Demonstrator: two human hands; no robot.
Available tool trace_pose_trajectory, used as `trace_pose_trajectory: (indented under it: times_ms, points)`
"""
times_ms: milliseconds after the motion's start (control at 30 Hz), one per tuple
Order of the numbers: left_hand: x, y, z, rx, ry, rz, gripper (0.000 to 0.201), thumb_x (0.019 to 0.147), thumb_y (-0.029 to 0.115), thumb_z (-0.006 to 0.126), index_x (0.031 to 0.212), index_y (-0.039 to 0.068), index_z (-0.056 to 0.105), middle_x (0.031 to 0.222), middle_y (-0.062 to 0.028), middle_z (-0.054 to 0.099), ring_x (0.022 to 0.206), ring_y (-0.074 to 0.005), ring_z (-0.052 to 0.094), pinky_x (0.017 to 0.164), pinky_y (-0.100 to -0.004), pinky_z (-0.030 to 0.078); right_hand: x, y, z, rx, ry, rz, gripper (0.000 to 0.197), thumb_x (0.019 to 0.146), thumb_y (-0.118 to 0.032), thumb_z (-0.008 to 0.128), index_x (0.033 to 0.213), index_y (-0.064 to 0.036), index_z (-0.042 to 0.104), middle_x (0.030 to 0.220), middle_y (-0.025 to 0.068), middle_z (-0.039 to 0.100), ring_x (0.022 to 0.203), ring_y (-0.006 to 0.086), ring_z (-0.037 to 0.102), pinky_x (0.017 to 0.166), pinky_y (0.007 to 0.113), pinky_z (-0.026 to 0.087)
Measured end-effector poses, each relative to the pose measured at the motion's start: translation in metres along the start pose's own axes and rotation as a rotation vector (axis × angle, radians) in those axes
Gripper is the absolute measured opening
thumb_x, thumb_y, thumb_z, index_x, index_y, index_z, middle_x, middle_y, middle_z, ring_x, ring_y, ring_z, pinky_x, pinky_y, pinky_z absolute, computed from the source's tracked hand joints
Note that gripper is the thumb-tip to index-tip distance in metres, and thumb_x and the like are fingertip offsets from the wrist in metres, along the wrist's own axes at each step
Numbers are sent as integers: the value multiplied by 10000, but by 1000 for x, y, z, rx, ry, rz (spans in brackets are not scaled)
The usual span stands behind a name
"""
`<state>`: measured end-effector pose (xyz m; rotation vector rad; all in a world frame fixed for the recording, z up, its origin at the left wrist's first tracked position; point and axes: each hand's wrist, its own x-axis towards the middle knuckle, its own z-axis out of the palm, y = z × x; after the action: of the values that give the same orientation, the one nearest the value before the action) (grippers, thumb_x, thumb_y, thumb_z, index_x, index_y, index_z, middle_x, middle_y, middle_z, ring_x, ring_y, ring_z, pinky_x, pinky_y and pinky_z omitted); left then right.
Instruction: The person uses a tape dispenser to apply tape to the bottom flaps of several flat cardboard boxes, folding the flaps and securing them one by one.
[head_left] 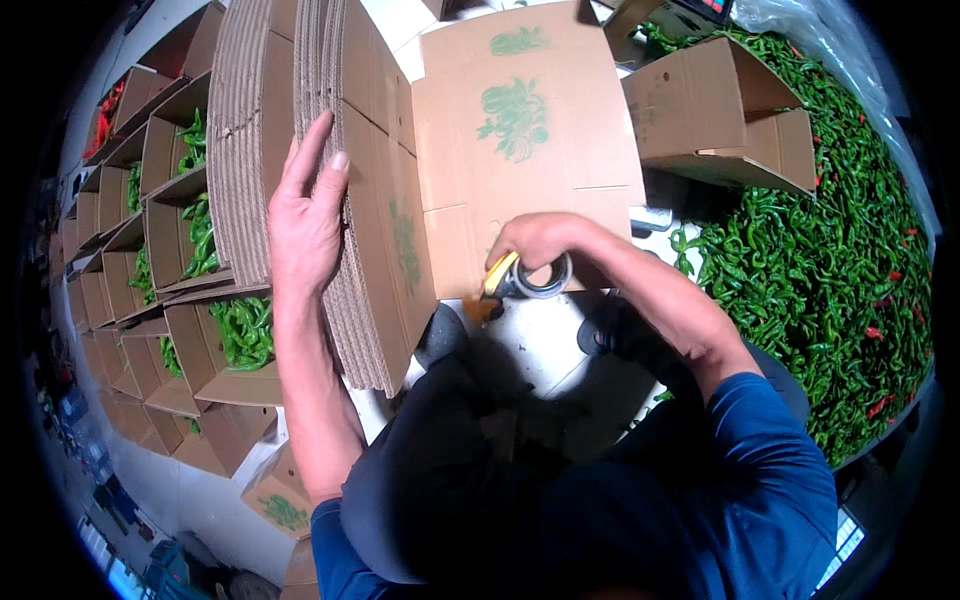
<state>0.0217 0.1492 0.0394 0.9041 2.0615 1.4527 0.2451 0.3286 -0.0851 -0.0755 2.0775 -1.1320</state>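
My left hand (308, 225) lies with its fingers stretched out along the edges of an upright stack of flattened cardboard boxes (375, 240). My right hand (540, 240) is closed around a tape dispenser (500, 272) with a yellow body and a roll of tape on it. The dispenser hangs at the near edge of a brown cardboard box piece (590, 110) printed with green pepper pictures. That piece stands against the stack's right side. My right fingers are partly hidden behind the hand and dispenser.
Another stack of flattened boxes (240, 150) stands at the left. Beyond it, rows of open boxes (165, 235) hold green peppers, one red ones. An open carton (690, 100) sits at the upper right beside a large heap of green peppers (800, 260) on plastic sheeting.
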Motion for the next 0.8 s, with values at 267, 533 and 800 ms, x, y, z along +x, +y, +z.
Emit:
trace_pose_trajectory:
  times_ms: [267,533,800]
  points:
    - [0,12,12,142,-2,-18,610,913,286,739,1456,103,529,1461,-144,540,1356,-235,486,1130,-371,385,-70,-115,-57,292,499,-582,568,755,122,627,1294,-57,655,1421,170,574,1218,258,625,1045,372,488]
    - [1,14,8,39,-24,-9,587,904,287,745,1437,134,552,1475,-161,519,1380,-266,466,1157,-386,349,-95,-175,-64,-307,459,-252,505,687,43,608,1168,-97,667,1453,114,544,1010,362,683,822,429,557]
    - [-5,4,-10,-16,-12,-22,500,998,213,618,1468,85,505,1477,-139,521,1379,-231,461,1158,-355,338,-140,-151,-79,521,618,323,330,772,43,631,1093,-24,670,820,118,679,731,171,661,685,313,528]
